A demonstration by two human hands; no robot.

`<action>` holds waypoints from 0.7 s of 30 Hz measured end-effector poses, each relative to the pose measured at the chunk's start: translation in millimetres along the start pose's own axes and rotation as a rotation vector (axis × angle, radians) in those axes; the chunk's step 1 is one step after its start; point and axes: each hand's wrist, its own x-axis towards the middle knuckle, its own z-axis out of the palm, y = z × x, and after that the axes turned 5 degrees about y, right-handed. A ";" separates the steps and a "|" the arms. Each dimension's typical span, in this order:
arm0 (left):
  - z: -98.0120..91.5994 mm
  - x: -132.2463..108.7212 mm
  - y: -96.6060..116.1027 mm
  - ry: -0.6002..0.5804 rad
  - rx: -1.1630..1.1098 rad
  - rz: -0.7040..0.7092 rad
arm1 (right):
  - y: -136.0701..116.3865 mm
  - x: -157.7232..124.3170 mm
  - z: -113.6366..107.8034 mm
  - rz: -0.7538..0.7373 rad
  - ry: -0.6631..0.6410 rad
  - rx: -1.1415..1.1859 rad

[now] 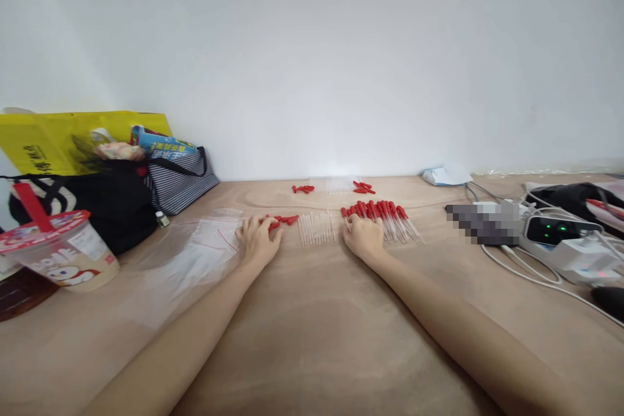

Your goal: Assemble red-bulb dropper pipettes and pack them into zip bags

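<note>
Lying between hands: clear tubes [316,227] are set in a row at 3 o'clock from the left hand [258,240] and at 9 o'clock from the right hand [364,236], which is placed slightly nearer.
Tube axis: each tube is pointed roughly from 12 to 6 o'clock.
Left hand: its fingers are loosely spread beside red bulbs [288,219]; whether one is gripped cannot be told.
Right hand: its fingers are curled narrow at the 9 o'clock end of the droppers [392,209]; what is held cannot be told.
Droppers: clear stems are topped with red, slanted toward 5 o'clock.
Bulbs: rounded, tapered, seemingly rubber.
Bag [207,237]: thin, wrinkled film, seen at 9 o'clock from the left hand.
Table [302,331]: brown, wood-grained.
</note>
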 end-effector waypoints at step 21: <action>23.6 21.2 13.8 0.168 -0.013 0.226 | -37.9 28.9 7.5 0.093 -0.219 -0.045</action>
